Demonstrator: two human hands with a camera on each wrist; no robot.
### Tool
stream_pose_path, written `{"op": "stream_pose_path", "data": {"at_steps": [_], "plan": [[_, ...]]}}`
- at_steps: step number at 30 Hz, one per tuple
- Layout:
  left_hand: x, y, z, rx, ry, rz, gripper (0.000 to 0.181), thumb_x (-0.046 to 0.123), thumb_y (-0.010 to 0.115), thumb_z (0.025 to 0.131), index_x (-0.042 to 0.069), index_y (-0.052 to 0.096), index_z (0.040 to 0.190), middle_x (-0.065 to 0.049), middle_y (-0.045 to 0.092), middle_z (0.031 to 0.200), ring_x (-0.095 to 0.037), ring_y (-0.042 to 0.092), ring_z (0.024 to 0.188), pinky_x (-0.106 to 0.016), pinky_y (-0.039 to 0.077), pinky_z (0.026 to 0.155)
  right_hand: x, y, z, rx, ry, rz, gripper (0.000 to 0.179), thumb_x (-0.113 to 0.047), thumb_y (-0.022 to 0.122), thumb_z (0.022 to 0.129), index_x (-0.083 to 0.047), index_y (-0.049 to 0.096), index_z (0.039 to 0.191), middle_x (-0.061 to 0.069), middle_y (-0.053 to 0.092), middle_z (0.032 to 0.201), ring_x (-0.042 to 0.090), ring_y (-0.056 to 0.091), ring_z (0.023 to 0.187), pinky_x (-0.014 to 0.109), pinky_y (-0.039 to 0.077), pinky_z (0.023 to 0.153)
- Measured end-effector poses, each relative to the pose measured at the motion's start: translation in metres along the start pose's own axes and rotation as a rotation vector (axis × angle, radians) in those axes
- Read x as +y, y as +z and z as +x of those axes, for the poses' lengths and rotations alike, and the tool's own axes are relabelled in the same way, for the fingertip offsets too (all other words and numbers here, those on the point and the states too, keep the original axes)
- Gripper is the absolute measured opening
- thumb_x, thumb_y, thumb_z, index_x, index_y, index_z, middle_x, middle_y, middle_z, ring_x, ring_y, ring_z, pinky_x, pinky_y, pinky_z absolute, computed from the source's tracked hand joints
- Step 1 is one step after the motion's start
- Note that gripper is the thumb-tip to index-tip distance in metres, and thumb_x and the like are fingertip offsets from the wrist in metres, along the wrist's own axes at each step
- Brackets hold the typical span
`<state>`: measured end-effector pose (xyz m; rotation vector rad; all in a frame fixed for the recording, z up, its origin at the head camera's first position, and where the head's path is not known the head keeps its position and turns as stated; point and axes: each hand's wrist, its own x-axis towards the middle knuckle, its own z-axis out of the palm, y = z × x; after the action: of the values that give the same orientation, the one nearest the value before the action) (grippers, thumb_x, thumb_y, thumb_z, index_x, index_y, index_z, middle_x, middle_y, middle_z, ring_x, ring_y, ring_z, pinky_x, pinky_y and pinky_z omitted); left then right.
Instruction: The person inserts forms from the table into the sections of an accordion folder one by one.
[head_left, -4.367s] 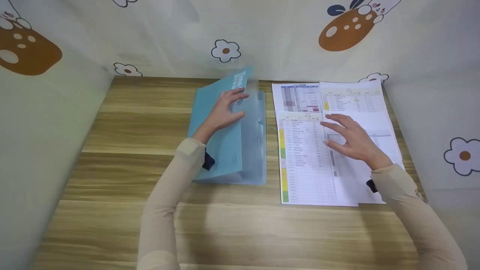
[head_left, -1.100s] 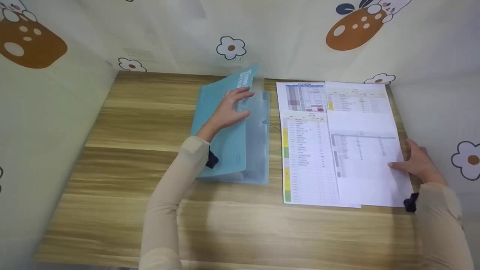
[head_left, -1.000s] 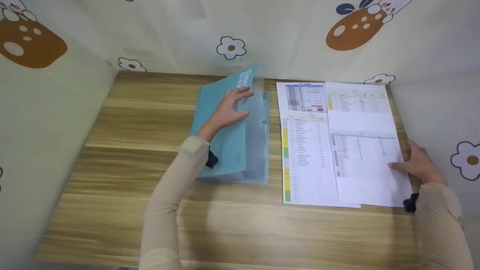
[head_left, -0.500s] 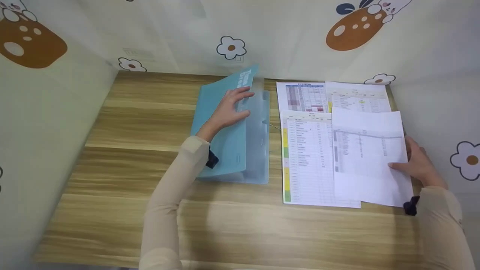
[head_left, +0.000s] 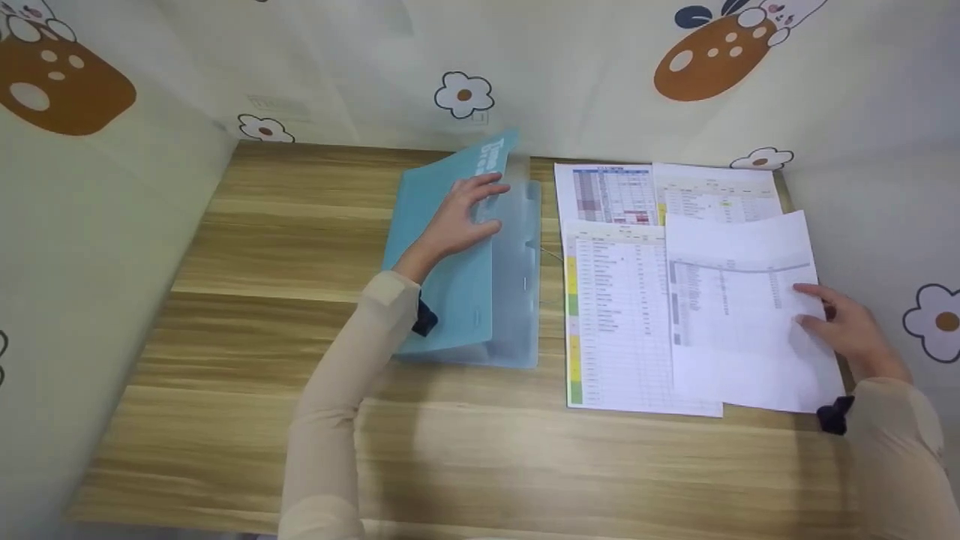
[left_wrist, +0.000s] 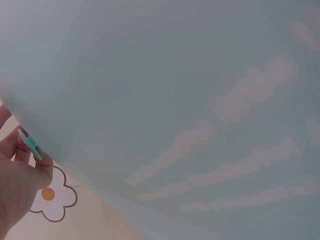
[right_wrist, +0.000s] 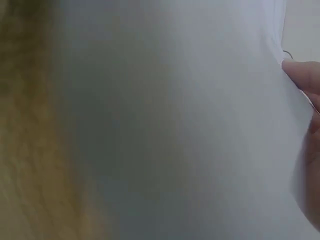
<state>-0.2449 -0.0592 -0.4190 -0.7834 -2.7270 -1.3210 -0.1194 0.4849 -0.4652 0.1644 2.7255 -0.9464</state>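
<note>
My left hand [head_left: 456, 217] grips the free edge of the blue file folder's cover [head_left: 442, 300], which stands partly raised over clear inner sheets [head_left: 514, 322]. The left wrist view is mostly filled by the cover [left_wrist: 190, 100], with the fingers at its edge near a small teal piece [left_wrist: 30, 144]. At the right, my right hand [head_left: 851, 326] pinches the right edge of a printed sheet [head_left: 742, 360]. That sheet is lifted and slightly bowed, overlapping other pages. Close up in the right wrist view, the sheet [right_wrist: 200, 115] hides much of what lies beyond.
Under and beside the lifted sheet lie more printed pages: one with yellow and green side marks [head_left: 622, 367], one with a dense table [head_left: 600, 191], and one at the back right [head_left: 720, 184]. A thin cord [head_left: 551, 255] runs from the folder. Patterned curtains [head_left: 562, 90] border the wooden table [head_left: 247, 360].
My right hand moved from above the pages to the right edge of one sheet, then drew it toward the front, off the back-right page, and slightly right. My left hand kept the cover raised.
</note>
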Motion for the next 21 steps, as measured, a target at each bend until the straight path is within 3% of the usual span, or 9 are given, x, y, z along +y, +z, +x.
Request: {"op": "stream_pose_path", "data": {"at_steps": [3, 7, 14, 21], "plan": [[0.0, 0.0, 0.0, -0.004, -0.005, 0.009, 0.046, 0.017, 0.057, 0.077, 0.013, 0.053, 0.123, 0.0, 0.037, 0.134, -0.015, 0.029, 0.119, -0.037, 0.027, 0.094, -0.005, -0.004, -0.002, -0.009, -0.047, -0.044, 0.051, -0.014, 0.047, 0.089, 0.0, 0.029, 0.135, 0.034, 0.019, 0.133, 0.053, 0.023, 0.113, 0.063, 0.021, 0.085], [0.0, 0.0, 0.0, -0.006, -0.015, 0.015, 0.047, 0.019, 0.057, 0.077, 0.014, 0.053, 0.123, 0.001, 0.037, 0.134, -0.014, 0.028, 0.119, -0.036, 0.027, 0.094, -0.014, -0.009, -0.005, -0.026, -0.081, -0.085, 0.05, -0.006, 0.044, 0.087, 0.002, 0.029, 0.134, 0.035, 0.022, 0.131, 0.052, 0.025, 0.111, 0.062, 0.024, 0.083], [-0.001, -0.001, 0.0, 0.008, 0.014, -0.024, 0.046, 0.015, 0.056, 0.076, 0.011, 0.054, 0.122, 0.0, 0.039, 0.133, -0.015, 0.031, 0.116, -0.034, 0.026, 0.094, -0.029, -0.018, -0.007, 0.008, -0.078, -0.096, 0.051, 0.001, 0.043, 0.083, -0.001, 0.033, 0.134, 0.033, 0.028, 0.13, 0.043, 0.033, 0.097, 0.048, 0.034, 0.07], [0.0, -0.002, 0.0, 0.003, -0.003, -0.014, 0.047, 0.017, 0.057, 0.077, 0.01, 0.053, 0.123, 0.0, 0.039, 0.133, -0.015, 0.03, 0.118, -0.034, 0.026, 0.094, -0.043, -0.023, -0.009, 0.083, -0.114, -0.094, 0.051, 0.005, 0.041, 0.081, -0.001, 0.037, 0.131, 0.031, 0.027, 0.132, 0.047, 0.031, 0.108, 0.057, 0.028, 0.079]]}}
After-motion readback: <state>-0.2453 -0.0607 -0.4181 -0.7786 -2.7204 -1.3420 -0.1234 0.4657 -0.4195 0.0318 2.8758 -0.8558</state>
